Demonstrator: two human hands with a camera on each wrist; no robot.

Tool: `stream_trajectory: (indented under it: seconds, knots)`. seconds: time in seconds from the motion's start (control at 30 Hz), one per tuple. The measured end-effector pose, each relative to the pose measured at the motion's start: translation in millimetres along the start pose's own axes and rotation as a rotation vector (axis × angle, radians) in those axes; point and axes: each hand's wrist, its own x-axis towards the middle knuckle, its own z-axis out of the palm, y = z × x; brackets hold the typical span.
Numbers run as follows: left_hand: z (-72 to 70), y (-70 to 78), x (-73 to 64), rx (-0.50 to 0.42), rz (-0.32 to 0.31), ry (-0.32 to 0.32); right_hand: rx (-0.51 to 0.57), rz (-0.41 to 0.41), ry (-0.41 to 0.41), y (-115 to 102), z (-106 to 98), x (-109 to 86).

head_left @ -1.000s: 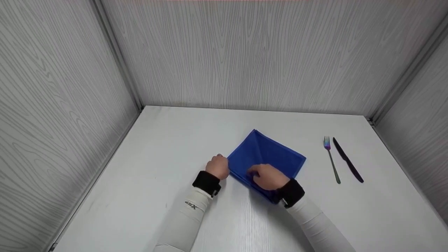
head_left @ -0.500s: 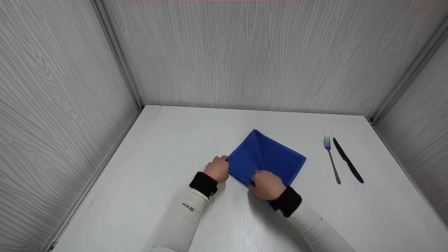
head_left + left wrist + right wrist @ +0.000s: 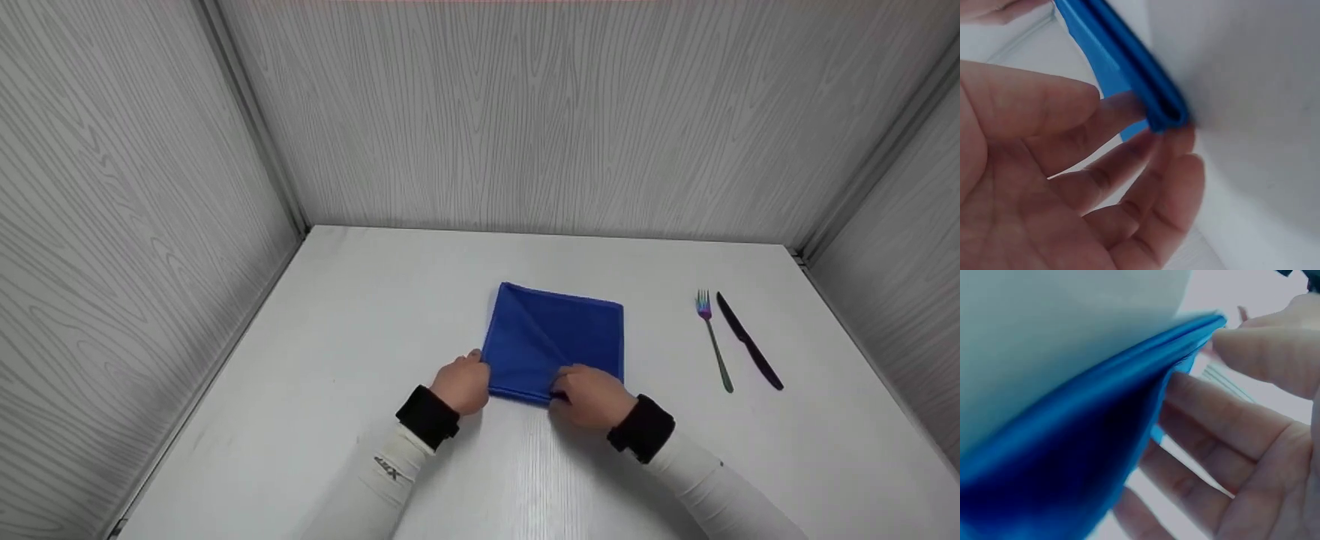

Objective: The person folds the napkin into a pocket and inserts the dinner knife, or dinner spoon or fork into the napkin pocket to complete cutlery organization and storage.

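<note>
A folded blue cloth napkin (image 3: 577, 322) lies on the white table in the head view, a diagonal crease running across its top. At its left front corner, my left hand (image 3: 461, 384) holds the edge with curled fingers. The left wrist view shows the layered fold of the napkin (image 3: 1157, 84) against the fingertips (image 3: 1182, 138). My right hand (image 3: 592, 396) pinches the front edge near the right side, covering that corner. In the right wrist view the napkin (image 3: 1089, 416) gapes between its layers, with the thumb (image 3: 1258, 354) and forefinger close at its edge.
To the right of the napkin lie a rainbow-coloured fork (image 3: 714, 337) and a dark knife (image 3: 748, 341), nearly side by side. Grey wood-grain panels (image 3: 480, 112) rise behind the white table (image 3: 360, 300) and on both sides.
The right hand, earlier over the napkin with a bent finger, has come down onto its front edge. The napkin has turned anticlockwise, its far corner swinging left, and both hands moved with it.
</note>
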Motion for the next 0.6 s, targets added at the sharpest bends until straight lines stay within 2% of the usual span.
stream_trajectory:
  seconds: [0.13,0.27,0.37,0.47,0.53,0.6]
  knots:
    - [-3.2,5.5,-10.5,0.023,0.015,-0.026,0.078,-0.033,-0.026,10.1,-5.5,-2.7]
    - [-9.1,8.1,-5.4,0.010,-0.020,-0.042,0.193,0.037,-0.031,12.6,-11.5,3.8]
    - [-13.3,7.5,11.2,-0.035,-0.066,-0.008,0.250,0.138,0.023,9.6,-14.1,16.9]
    - [-13.7,5.1,36.0,-0.069,-0.106,0.060,0.251,0.217,0.054,5.8,-13.6,34.0]
    - [-11.3,3.3,53.7,-0.079,-0.113,0.082,0.259,0.266,0.020,3.8,-12.0,44.4]
    - [-8.1,2.4,69.0,-0.071,-0.102,0.060,0.259,0.303,-0.021,2.8,-8.7,52.4]
